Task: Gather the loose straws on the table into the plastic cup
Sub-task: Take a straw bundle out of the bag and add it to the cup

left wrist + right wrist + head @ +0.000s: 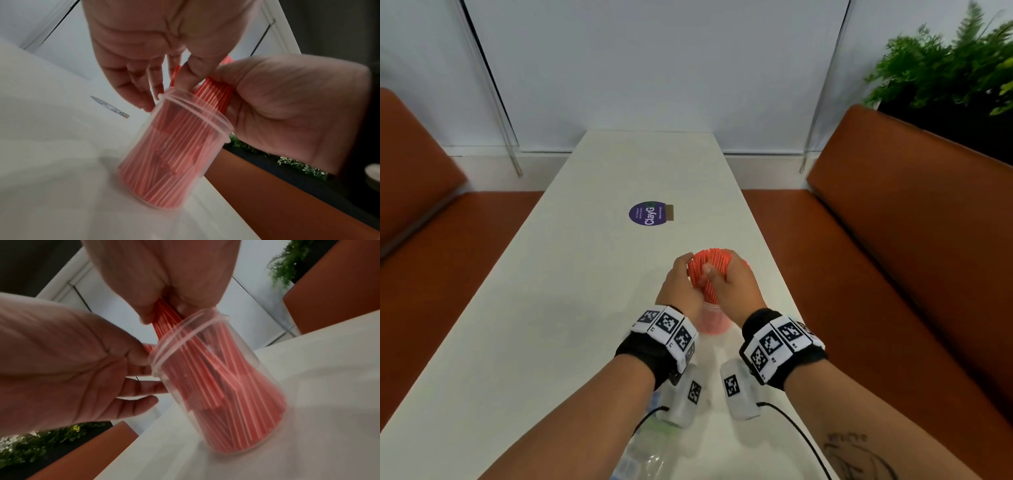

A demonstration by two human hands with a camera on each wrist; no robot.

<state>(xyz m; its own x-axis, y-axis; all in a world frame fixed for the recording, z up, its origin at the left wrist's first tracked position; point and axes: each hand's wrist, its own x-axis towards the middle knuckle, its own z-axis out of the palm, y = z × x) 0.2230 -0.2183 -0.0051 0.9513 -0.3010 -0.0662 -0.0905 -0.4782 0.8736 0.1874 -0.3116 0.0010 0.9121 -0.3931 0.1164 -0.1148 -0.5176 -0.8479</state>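
A thick bundle of red straws with thin white stripes point(710, 263) point(213, 92) point(164, 316) stands in a clear plastic cup point(714, 322) point(174, 154) point(226, 386) on the white table point(551, 308). The cup's base rests on the table and it leans a little. My right hand point(726, 270) point(164, 301) grips the bundle just above the rim. My left hand point(690, 270) point(164, 84) wraps the bundle's left side, with its lower fingers reaching down beside the rim. The straw tops fan out above both hands. No loose straws show on the table.
A round purple sticker point(647, 213) lies farther along the table. Orange benches point(893, 240) flank both sides, and a green plant point(945, 68) stands at the back right. A clear plastic bottle point(650, 448) lies near the front edge. The cup stands close to the table's right edge.
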